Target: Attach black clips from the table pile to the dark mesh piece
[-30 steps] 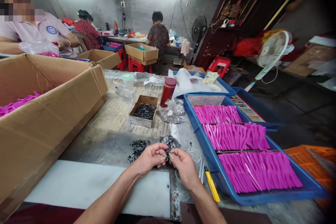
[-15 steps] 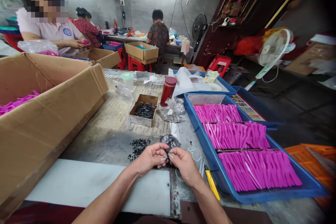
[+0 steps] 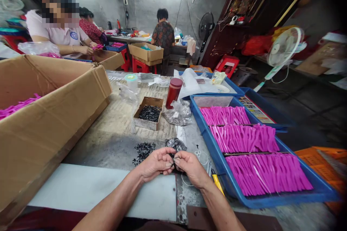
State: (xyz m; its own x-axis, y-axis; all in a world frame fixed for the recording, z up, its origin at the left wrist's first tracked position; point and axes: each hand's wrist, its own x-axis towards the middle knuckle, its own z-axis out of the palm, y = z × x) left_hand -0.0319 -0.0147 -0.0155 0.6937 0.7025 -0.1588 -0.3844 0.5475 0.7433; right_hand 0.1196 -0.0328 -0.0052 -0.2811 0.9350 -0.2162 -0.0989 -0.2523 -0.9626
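My left hand (image 3: 159, 163) and my right hand (image 3: 191, 168) meet fingertip to fingertip over the table's near part. Both are closed in a pinch on a small black piece (image 3: 172, 158), mostly hidden by the fingers. Just left of my left hand lies a loose pile of small black parts (image 3: 143, 151). Behind the fingers sits a crumpled dark plastic bag (image 3: 176, 144). Further back, an open cardboard box (image 3: 148, 113) holds many small black pieces. To the right of my right hand rests a yellow-handled tool (image 3: 217, 184), beside a thin white cord (image 3: 199, 154).
A blue tray (image 3: 200, 122) with rows of magenta strips (image 3: 252, 139) stands on the right. The large carton (image 3: 54, 115) bounds the left. A white sheet (image 3: 108, 189) lies in front. Behind the small box stands a red canister (image 3: 173, 93). Co-workers sit further back.
My hands stay almost in place, fingertips together on the black piece. The co-worker at the left has leaned to the right, hands lower over a carton.
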